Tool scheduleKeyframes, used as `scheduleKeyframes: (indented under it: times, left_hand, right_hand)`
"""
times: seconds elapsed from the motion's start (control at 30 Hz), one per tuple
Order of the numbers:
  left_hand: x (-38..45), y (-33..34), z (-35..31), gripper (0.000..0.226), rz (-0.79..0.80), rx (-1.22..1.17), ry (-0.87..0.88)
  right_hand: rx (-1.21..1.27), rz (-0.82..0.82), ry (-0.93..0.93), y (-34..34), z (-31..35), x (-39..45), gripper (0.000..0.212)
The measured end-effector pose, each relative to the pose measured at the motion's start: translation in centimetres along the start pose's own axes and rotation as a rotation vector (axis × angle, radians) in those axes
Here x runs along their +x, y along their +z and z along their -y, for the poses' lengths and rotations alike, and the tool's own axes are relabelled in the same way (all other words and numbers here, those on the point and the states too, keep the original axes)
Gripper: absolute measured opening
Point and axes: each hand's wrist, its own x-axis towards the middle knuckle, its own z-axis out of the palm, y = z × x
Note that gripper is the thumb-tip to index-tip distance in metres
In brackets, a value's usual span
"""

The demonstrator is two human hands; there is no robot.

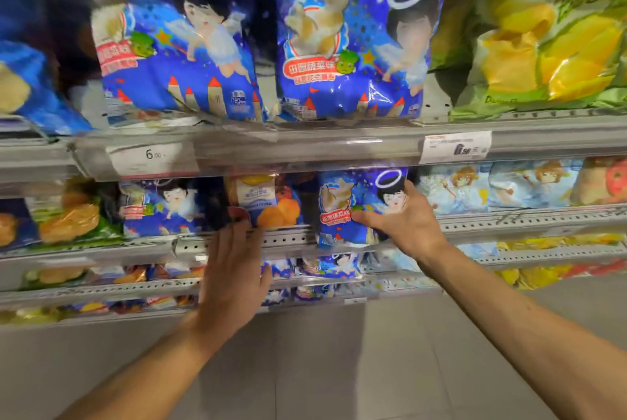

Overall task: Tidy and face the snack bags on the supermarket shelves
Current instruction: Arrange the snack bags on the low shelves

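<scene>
My right hand (403,219) grips a small blue snack bag (342,202) with an angel figure, held upright at the front of the second shelf (509,221). My left hand (234,267) is stretched flat with fingers apart, its fingertips at the foot of a dark bag with orange snacks (268,199) on the same shelf; it holds nothing. Left of that stands another small blue angel bag (159,205). On the top shelf (305,141) two large blue angel bags (176,46) (359,36) stand facing out.
A large green and yellow bag (549,29) stands at the top right. Pale blue bags (492,185) fill the second shelf's right side, green bags (71,216) its left. Price tags (454,146) hang on the top shelf edge. Lower shelves hold more bags above a grey tiled floor.
</scene>
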Motion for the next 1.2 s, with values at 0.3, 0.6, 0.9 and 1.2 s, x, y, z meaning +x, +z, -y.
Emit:
scheduleKeyframes:
  times: [0.3,0.6,0.9,1.2]
  left_hand:
    - [0.0,0.5,0.3,0.083,-0.023,0.032,0.020]
    - [-0.1,0.9,0.1,0.079,-0.022,0.040,0.003]
    - [0.0,0.5,-0.3,0.092,-0.007,-0.023,0.000]
    - [0.1,-0.4,-0.7,0.084,0.053,-0.029,-0.037]
  right_hand:
    - [0.087,-0.005,-0.009,0.5,0.1,2.2,0.071]
    - [0.142,0.014,0.029,0.9,0.1,2.7,0.079]
    - [0.097,-0.073,-0.030,1.2,-0.1,2.8,0.062]
    - [0.261,0.026,0.196,-2.4,-0.9,-1.6,0.046]
